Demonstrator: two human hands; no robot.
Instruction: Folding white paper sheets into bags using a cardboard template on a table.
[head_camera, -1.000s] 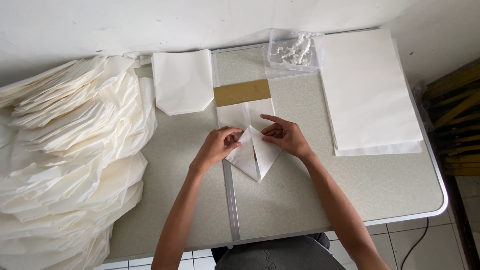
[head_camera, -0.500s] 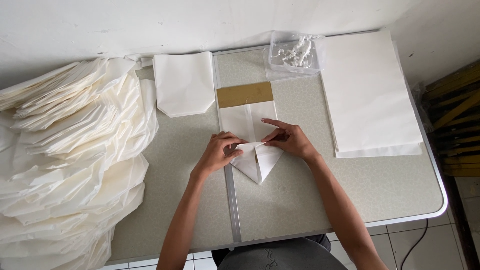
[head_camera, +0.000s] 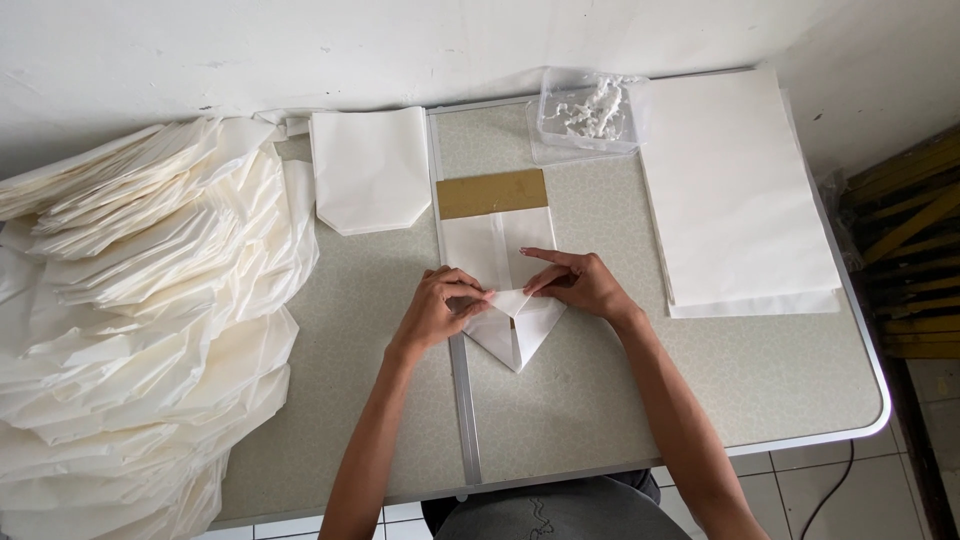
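Observation:
A white paper bag (head_camera: 497, 250) lies flat at the middle of the grey table (head_camera: 760, 380), its near end folded into a downward point (head_camera: 516, 345). A tan cardboard strip (head_camera: 492, 193) lies across its far end. My left hand (head_camera: 440, 308) presses the left flap of the fold with thumb and fingers pinched on the paper. My right hand (head_camera: 577, 283) presses the right flap, fingertips meeting the left hand's at the fold's centre.
A big heap of finished white paper bags (head_camera: 140, 320) covers the table's left side. One folded bag (head_camera: 368, 170) lies at the back. A clear plastic tub of white paste (head_camera: 588, 113) stands beside a stack of flat white sheets (head_camera: 735, 190) on the right.
Both hands have shifted slightly toward me along the bag and drawn the side flaps in, so the near end now forms a tighter point.

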